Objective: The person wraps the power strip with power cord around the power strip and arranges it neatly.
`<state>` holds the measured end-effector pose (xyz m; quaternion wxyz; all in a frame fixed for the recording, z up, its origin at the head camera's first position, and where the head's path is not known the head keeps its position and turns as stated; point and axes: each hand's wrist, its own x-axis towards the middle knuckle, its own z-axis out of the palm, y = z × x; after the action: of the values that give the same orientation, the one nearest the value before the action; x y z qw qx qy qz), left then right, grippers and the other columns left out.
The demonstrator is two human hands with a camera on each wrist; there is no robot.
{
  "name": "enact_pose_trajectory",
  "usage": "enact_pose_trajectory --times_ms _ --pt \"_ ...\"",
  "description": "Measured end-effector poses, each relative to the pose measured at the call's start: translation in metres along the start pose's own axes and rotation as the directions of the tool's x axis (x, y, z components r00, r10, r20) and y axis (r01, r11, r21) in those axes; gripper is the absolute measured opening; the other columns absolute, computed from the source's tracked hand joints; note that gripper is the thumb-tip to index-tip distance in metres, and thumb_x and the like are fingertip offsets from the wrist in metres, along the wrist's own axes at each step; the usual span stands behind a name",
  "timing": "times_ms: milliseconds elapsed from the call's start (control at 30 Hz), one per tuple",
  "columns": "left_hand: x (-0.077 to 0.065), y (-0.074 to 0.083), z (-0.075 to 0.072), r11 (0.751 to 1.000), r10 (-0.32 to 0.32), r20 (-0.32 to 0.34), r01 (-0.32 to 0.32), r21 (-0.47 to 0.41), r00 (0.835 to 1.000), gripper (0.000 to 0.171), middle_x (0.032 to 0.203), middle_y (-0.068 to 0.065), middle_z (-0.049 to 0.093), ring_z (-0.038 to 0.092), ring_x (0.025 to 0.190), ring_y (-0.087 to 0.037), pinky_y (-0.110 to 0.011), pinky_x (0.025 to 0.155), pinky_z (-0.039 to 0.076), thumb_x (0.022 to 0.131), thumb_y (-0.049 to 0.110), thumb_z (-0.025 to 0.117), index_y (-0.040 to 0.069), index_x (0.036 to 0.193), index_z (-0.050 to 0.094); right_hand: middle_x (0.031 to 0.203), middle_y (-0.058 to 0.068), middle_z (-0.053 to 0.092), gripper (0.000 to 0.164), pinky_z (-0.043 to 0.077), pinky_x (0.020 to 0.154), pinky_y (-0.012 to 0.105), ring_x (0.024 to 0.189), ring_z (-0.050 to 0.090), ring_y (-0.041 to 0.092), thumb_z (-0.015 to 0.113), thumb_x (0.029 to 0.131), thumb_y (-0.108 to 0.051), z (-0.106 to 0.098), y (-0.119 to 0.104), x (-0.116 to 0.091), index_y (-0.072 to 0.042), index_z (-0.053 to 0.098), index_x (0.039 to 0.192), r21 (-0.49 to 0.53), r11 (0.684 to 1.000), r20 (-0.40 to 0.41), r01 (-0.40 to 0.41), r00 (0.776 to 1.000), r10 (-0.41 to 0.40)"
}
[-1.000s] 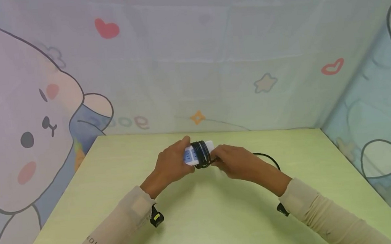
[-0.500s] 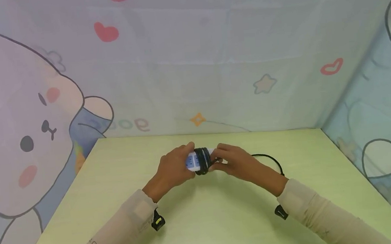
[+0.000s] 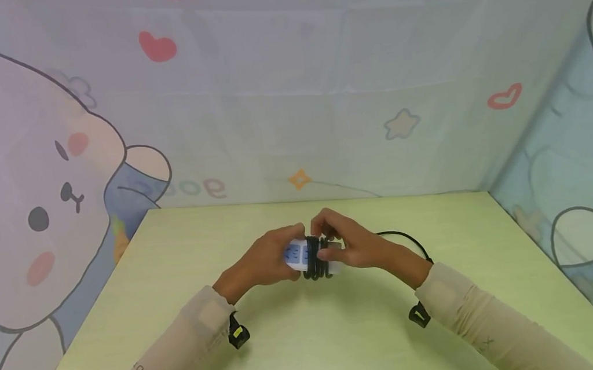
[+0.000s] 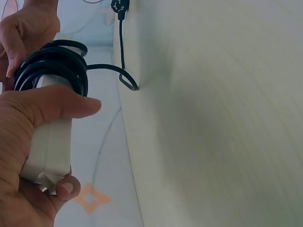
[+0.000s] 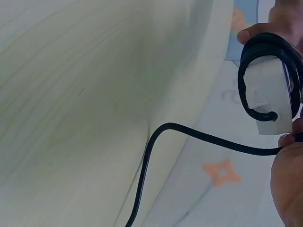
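Observation:
In the head view a white power strip (image 3: 295,255) with blue socket faces is held above the table. My left hand (image 3: 264,257) grips its left part, thumb across one side in the left wrist view. Black cord (image 3: 313,260) is wound around the strip's middle in several loops. At the strip's right end, my right hand (image 3: 359,241) pinches the cord's free length, fingers arched over the loops. From that hand, the cord (image 5: 222,142) runs down to the table in the right wrist view. The plug (image 4: 120,6) lies on the table in the left wrist view.
A pale yellow-green table (image 3: 309,346) spreads beneath both hands. Behind it hangs a printed cloth (image 3: 279,93) with hearts and a bear figure; another cloth (image 3: 578,174) closes the right side. A small dark camera (image 3: 238,332) hangs below the left wrist.
The power strip has come slightly down and rightward in the head view. My right hand has shifted from the strip's right end up over the loops, which now spread farther right.

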<state>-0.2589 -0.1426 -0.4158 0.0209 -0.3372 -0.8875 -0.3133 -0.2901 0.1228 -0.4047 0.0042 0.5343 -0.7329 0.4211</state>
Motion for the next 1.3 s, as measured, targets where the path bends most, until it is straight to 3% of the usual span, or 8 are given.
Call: enact_pose_trajectory --times_ms 133,300,500,667,900,1100,1300 --pt "0.0 -0.001 0.0 0.999 0.025 0.019 -0.024 -0.047 1.0 0.057 0.107 0.001 0.067 0.063 0.094 -0.018 -0.031 0.078 0.054 0.074 -0.005 0.091 0.021 0.109 0.055 0.111 0.014 0.057 0.033 0.043 0.076 0.034 0.087 0.051 0.029 0.077 0.105 -0.01 0.001 -0.006 0.002 -0.003 0.05 0.123 0.083 0.995 -0.015 -0.058 0.998 0.06" --pt "0.001 0.002 0.002 0.988 0.059 0.033 -0.053 -0.145 0.998 0.056 0.112 -0.004 0.068 0.063 0.095 -0.02 -0.032 0.08 0.056 0.076 -0.005 0.09 0.021 0.112 0.057 0.113 0.017 0.054 0.033 0.042 0.081 0.035 0.093 0.05 0.027 0.072 0.101 -0.003 0.003 -0.009 0.004 -0.002 0.047 0.121 0.168 0.979 -0.005 -0.114 0.993 0.117" --pt "0.003 0.005 0.006 0.966 0.11 0.022 -0.101 -0.237 0.994 0.057 0.121 -0.007 0.071 0.065 0.1 -0.02 -0.032 0.085 0.058 0.078 -0.003 0.092 0.02 0.121 0.061 0.113 0.015 0.051 0.028 0.044 0.083 0.03 0.098 0.049 0.021 0.064 0.098 -0.001 0.002 -0.011 0.006 0.003 0.044 0.118 0.311 0.939 0.017 -0.149 0.988 0.151" --pt "0.002 0.008 0.007 0.956 0.07 -0.011 -0.07 -0.283 0.997 0.056 0.118 -0.009 0.073 0.069 0.097 -0.02 -0.032 0.082 0.061 0.078 0.003 0.097 0.018 0.115 0.057 0.113 0.011 0.047 0.018 0.041 0.088 0.028 0.099 0.046 0.018 0.048 0.104 -0.007 -0.002 -0.009 0.008 0.006 0.045 0.116 0.421 0.888 -0.027 -0.184 0.976 0.215" --pt "0.0 0.01 0.009 0.944 -0.003 -0.03 -0.007 -0.331 1.0 0.057 0.116 -0.009 0.073 0.07 0.097 -0.022 -0.034 0.083 0.061 0.076 0.007 0.1 0.019 0.113 0.058 0.114 0.011 0.047 0.014 0.042 0.086 0.027 0.1 0.044 0.016 0.04 0.108 -0.016 -0.002 -0.007 0.009 -0.008 0.049 0.116 0.514 0.817 -0.012 -0.261 0.95 0.311" --pt "0.002 0.01 0.009 0.941 -0.008 -0.058 -0.012 -0.339 0.998 0.058 0.116 -0.009 0.073 0.069 0.097 -0.021 -0.034 0.084 0.06 0.076 0.008 0.101 0.016 0.114 0.058 0.114 0.006 0.048 0.02 0.047 0.081 0.025 0.093 0.05 0.013 0.038 0.112 -0.02 -0.003 -0.002 0.007 -0.004 0.047 0.119 0.508 0.808 0.017 -0.297 0.942 0.336" --pt "0.005 0.011 0.008 0.952 -0.006 -0.103 -0.026 -0.304 0.995 0.059 0.117 -0.009 0.074 0.069 0.098 -0.022 -0.034 0.084 0.06 0.076 0.007 0.101 0.015 0.116 0.059 0.108 0.003 0.051 0.023 0.054 0.074 0.024 0.083 0.06 0.009 0.031 0.117 -0.026 0.0 0.01 -0.002 -0.006 0.041 0.123 0.498 0.774 0.059 -0.391 0.906 0.419"
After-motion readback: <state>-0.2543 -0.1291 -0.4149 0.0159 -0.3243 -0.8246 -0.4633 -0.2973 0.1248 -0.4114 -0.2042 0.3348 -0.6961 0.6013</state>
